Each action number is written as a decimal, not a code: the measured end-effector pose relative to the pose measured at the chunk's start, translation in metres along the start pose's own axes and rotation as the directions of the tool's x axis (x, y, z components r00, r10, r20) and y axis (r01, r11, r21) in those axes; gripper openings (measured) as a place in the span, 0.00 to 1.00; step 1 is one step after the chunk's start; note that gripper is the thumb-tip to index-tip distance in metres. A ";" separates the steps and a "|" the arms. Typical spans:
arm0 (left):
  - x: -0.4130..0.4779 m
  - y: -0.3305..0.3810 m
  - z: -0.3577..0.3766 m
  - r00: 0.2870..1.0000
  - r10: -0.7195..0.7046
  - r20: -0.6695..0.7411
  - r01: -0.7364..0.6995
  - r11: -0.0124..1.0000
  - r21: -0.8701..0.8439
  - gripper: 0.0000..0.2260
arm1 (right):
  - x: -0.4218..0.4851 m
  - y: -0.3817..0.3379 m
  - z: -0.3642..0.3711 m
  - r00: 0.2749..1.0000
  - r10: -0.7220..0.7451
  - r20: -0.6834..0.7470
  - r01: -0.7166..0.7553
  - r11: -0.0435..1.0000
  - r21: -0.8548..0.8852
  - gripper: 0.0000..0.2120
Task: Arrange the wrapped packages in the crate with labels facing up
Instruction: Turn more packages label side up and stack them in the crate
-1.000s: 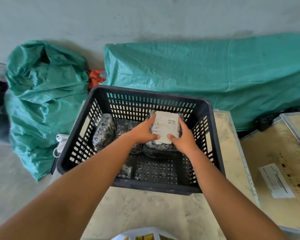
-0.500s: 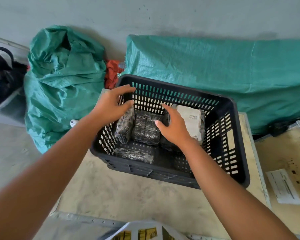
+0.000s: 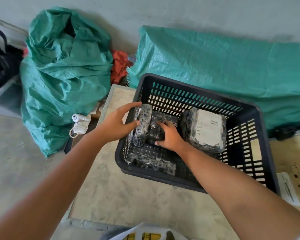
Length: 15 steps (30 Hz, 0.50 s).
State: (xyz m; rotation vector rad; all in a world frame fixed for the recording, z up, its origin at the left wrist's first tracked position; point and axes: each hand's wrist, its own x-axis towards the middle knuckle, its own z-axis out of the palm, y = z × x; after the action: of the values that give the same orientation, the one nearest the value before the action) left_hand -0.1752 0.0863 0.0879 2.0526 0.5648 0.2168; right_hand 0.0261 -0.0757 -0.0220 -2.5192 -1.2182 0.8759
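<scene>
Looking down: into a black slotted crate (image 3: pixel 260 129) sitting on a pale, dusty board (image 3: pixel 121 196), with both bare arms reaching in.
Left hand (image 3: pixel 119 125): at the crate's left wall, fingers spread, thumb and fingers curled round the upright package but loose-ish. I'd call it a light grip around the package, not a tight squeeze.
Upright package (image 3: pixel 143 125): dark, shiny wrap, standing on edge right against the left wall. Can't see any label on it from here.
Right hand (image 3: pixel 171 135): palm down, fingers flat and spread over the middle package, pressing or resting on it. Not wrapped round it, so open and touching.
Middle package (image 3: pixel 156 123): dark wrap, lying just beside the upright one, mostly hidden under the hand. Label side, can't tell.
Labelled package (image 3: pixel 206 130): biggest one, right of the hand, far-right part of the crate floor, white label facing up with blurry print.
Near package (image 3: pixel 152 163): flat, dark wrap, lying along the crate's near-left wall, apart from the hands, no label showing.
Around the crate: crumpled green tarp bag (image 3: pixel 64 73) off to the left, a long green tarp-covered bundle (image 3: pixel 223 66) along the far wall, orange-red cloth (image 3: pixel 119 66) between them.
</scene>
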 end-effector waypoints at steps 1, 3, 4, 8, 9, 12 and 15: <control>0.000 -0.002 0.001 1.000 -0.008 0.023 0.010 0.996 -0.089 0.25 | 0.003 0.002 0.004 1.000 0.010 0.013 -0.010 0.999 -0.032 0.53; -0.001 -0.007 0.004 0.999 -0.011 0.039 0.020 0.973 -0.232 0.23 | 0.007 0.003 0.014 0.999 0.034 0.024 -0.031 0.991 -0.132 0.57; -0.002 -0.010 0.006 0.999 -0.014 0.029 0.021 0.963 -0.269 0.23 | 0.010 0.003 0.019 0.999 0.047 0.013 -0.044 0.981 -0.188 0.58; -0.001 -0.015 0.007 1.000 -0.016 0.012 0.019 0.939 -0.343 0.23 | 0.015 0.007 0.033 0.997 0.032 -0.066 -0.054 0.929 -0.365 0.60; 0.000 -0.015 0.006 1.000 -0.013 0.015 0.017 0.938 -0.346 0.23 | 0.016 0.009 0.033 0.997 0.014 -0.081 -0.044 0.923 -0.382 0.59; 0.003 -0.015 0.005 1.000 0.006 0.024 0.003 0.943 -0.334 0.22 | 0.022 0.010 0.028 0.994 -0.007 -0.109 -0.032 0.936 -0.351 0.57; 0.006 -0.017 0.005 1.000 -0.006 0.027 0.015 0.938 -0.347 0.22 | 0.026 0.009 0.017 0.998 0.009 -0.068 -0.026 0.968 -0.251 0.56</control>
State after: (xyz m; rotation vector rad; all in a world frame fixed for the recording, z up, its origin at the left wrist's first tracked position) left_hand -0.1733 0.0928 0.0701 1.7060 0.4827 0.2638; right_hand 0.0340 -0.0622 -0.0504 -2.7345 -1.3648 0.6715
